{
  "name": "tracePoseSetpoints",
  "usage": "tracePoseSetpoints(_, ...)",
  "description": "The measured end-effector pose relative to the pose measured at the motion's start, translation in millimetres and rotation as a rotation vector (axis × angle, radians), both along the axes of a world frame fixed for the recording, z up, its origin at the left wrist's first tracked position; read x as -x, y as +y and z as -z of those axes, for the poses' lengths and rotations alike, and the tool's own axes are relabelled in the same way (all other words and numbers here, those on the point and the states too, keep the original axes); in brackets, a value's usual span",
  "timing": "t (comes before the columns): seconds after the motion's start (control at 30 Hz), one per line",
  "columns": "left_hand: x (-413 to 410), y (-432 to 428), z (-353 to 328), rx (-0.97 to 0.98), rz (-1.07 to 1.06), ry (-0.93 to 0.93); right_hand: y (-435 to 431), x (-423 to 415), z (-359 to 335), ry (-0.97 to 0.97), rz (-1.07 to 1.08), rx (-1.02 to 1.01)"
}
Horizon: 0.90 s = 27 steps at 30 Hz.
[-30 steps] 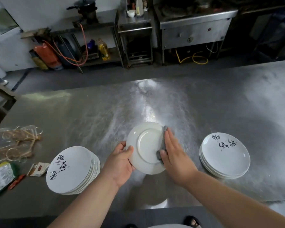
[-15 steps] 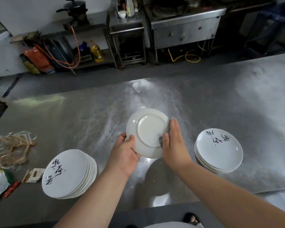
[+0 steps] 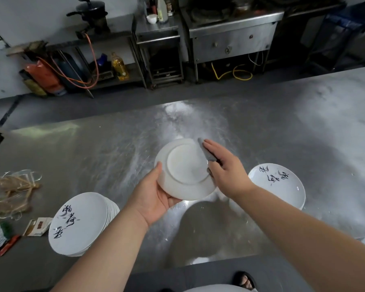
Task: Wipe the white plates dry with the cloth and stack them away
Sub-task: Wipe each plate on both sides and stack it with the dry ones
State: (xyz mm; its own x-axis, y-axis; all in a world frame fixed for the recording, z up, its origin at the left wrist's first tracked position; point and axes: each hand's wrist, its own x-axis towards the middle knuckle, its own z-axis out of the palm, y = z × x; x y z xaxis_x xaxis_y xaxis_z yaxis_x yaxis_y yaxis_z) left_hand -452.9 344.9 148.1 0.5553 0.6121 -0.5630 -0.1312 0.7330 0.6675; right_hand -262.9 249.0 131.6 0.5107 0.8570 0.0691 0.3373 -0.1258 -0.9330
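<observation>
My left hand (image 3: 154, 197) grips the plate (image 3: 183, 171) at its near-left rim, thumb over the edge. It holds the plate tilted, underside up, above the table (image 3: 114, 148), between the left stack (image 3: 80, 222) and the right stack (image 3: 278, 186). My right hand (image 3: 226, 171) lies flat, straight fingers pressing the grey cloth (image 3: 207, 152) onto the plate's right rim. To dry it well, I'd keep the cloth spread, sweep round the foot ring where water likely gathers, and turn the plate with my left. The back is plain glossy white; whether it is damp I cannot tell.
</observation>
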Motion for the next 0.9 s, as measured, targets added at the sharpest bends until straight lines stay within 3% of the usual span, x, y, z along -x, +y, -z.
tracePoseSetpoints(0.1,-3.1,0.4,4.6,0.008,-0.096,-0.013,-5.2,19.7,10.5,-0.156,-0.080,0.000)
tracePoseSetpoints(0.27,-10.2,-15.8,13.2,0.049,-0.176,-0.086,-33.1,78.4,38.6,-0.227,-0.131,0.186)
tracePoseSetpoints(0.4,-15.1,-15.8,14.0,0.023,-0.189,-0.126,1.1,39.1,20.9,-0.194,0.008,0.103)
tracePoseSetpoints(0.57,-23.7,-24.7,13.4,0.013,-0.172,-0.105,-14.8,91.7,29.2,-0.119,0.068,0.141)
tracePoseSetpoints(0.67,-21.3,-30.5,12.5,-0.049,-0.142,-0.104,-8.9,77.7,34.1,-0.078,0.106,0.084)
tracePoseSetpoints(0.77,-14.9,-23.2,5.9,-0.102,-0.138,-0.116,3.1,34.8,24.6,-0.124,0.061,-0.018)
tracePoseSetpoints(0.9,-13.8,-10.4,-1.9,-0.034,-0.152,-0.122,8.8,21.8,14.6,-0.176,-0.043,-0.091)
